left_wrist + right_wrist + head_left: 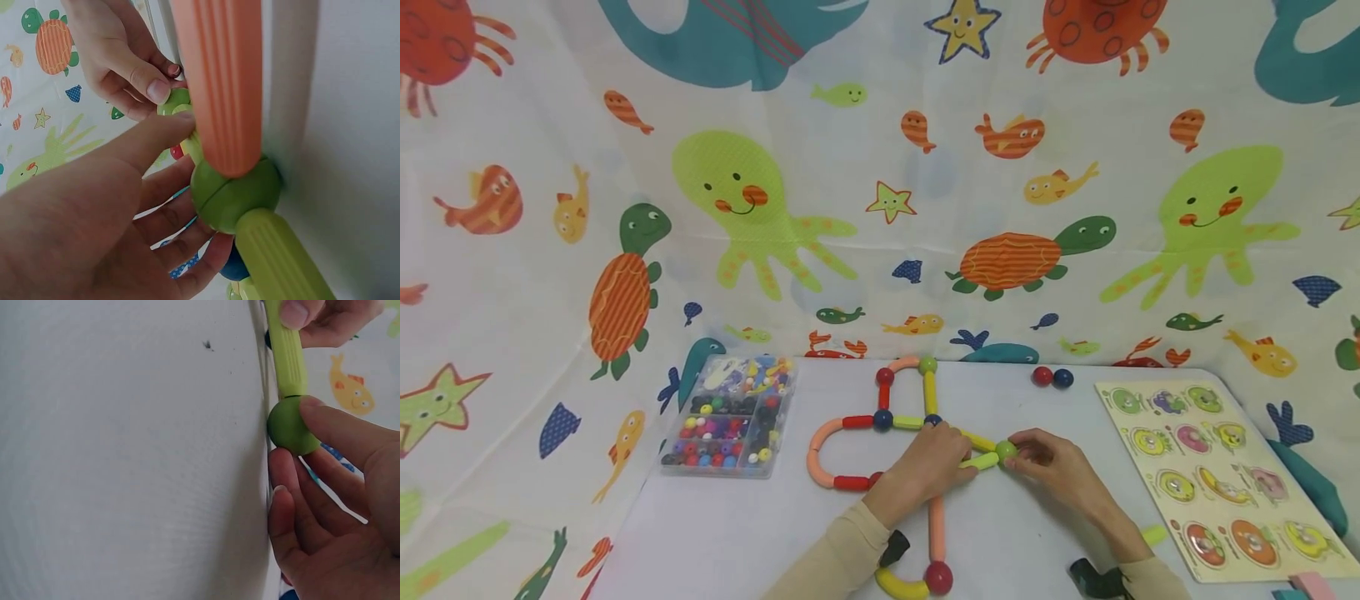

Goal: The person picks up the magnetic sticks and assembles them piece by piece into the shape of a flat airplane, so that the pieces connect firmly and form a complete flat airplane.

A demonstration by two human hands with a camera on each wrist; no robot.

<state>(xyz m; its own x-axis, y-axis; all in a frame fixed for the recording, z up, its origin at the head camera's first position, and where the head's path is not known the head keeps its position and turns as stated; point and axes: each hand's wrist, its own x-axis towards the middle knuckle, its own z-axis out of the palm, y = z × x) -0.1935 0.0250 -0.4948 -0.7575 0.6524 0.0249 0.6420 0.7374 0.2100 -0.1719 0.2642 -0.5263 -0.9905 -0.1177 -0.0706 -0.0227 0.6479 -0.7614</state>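
Sea-creature print cloth (octopus, turtles, fish) hangs behind a white table [737, 533] w/ a smooth matte top. On it lies a chain of ribbed plastic sticks joined by glossy balls, laid in loops. Left hand [925, 467] rests on the chain's middle, fingertips pinching a lime-green ribbed stick [979, 460]. Right hand [1056, 467] pinches the green ball [1005, 451] at that stick's end btwn thumb & curled fingers; ball & stick touch. Peach stick [936, 527] runs toward the near edge to a red ball [937, 577]. Clear compartment box of mixed round beads [730, 427] sits far left; wooden peg puzzle board [1217, 475] far right; two loose balls [1052, 377], red & dark blue, near the back edge.
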